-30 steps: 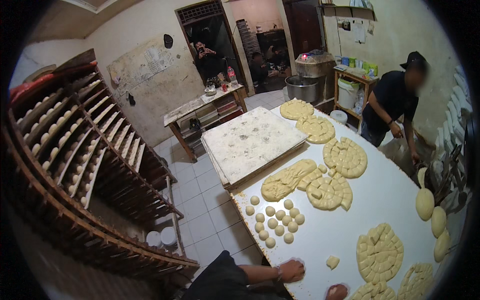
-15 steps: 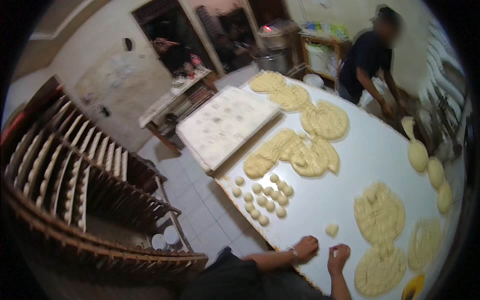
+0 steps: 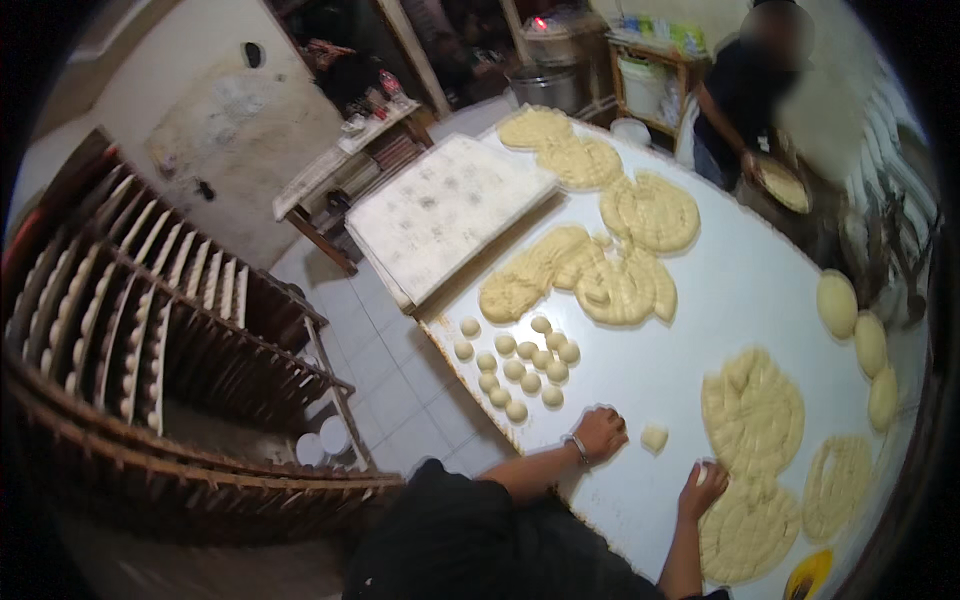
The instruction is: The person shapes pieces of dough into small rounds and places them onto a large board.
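Note:
My left hand (image 3: 602, 434) is low over the white table, its fingers curled down; whatever is under them, if anything, is hidden. To its right lies a small cut piece of dough (image 3: 654, 438), touched by neither hand. My right hand (image 3: 704, 490) is closed around a small pale piece (image 3: 702, 473), too little of which shows to tell its kind. It is at the left edge of a large, flattened dough slab (image 3: 752, 415), near where that joins another slab (image 3: 750, 532). Several round dough balls (image 3: 530, 382) sit beyond my left hand.
Farther up the table (image 3: 640, 370) lie more dough slabs (image 3: 650, 212) and a stack of floured boards (image 3: 450, 215). Oval dough lumps (image 3: 837, 304) line the right edge. A wooden rack (image 3: 170, 300) stands left. Across the table, a person (image 3: 745, 100) holds a shallow container (image 3: 783, 186).
My left hand has moved up and slightly left; my right hand has moved up and right toward the slab. The other person now holds a container, and the farthest oval lump's upper strip is gone.

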Demonstrator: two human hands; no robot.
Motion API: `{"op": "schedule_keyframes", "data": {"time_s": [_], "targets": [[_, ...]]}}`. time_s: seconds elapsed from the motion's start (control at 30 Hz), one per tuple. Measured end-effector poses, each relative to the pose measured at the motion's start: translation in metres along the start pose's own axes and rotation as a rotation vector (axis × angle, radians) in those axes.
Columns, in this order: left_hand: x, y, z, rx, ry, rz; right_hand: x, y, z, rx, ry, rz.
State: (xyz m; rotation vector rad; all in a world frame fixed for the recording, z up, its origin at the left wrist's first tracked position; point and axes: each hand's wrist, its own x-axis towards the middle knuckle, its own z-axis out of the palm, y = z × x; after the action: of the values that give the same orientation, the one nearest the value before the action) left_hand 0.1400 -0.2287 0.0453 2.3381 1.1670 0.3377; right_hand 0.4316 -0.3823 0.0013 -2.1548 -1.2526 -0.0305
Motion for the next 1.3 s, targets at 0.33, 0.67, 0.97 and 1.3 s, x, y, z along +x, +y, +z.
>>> {"op": "schedule_keyframes", "data": {"time_s": [0.33,0.67,0.97,1.3], "targets": [[-0.071,0.001,0.017,-0.117,-0.346,-0.098,-0.076,-0.017,-0.119,0.093,-0.608,-0.504],[-0.104,-0.026,0.002,0.098,0.119,0.209,-0.092,0.028,-0.032,-0.002,-0.804,-0.322],[-0.079,-0.006,0.023,-0.002,-0.131,0.176,-0.065,0.030,-0.003,0.032,-0.525,-0.165],[-0.075,-0.009,0.011,0.084,-0.034,0.177,-0.029,0.033,-0.033,0.012,-0.184,-0.286]]}}
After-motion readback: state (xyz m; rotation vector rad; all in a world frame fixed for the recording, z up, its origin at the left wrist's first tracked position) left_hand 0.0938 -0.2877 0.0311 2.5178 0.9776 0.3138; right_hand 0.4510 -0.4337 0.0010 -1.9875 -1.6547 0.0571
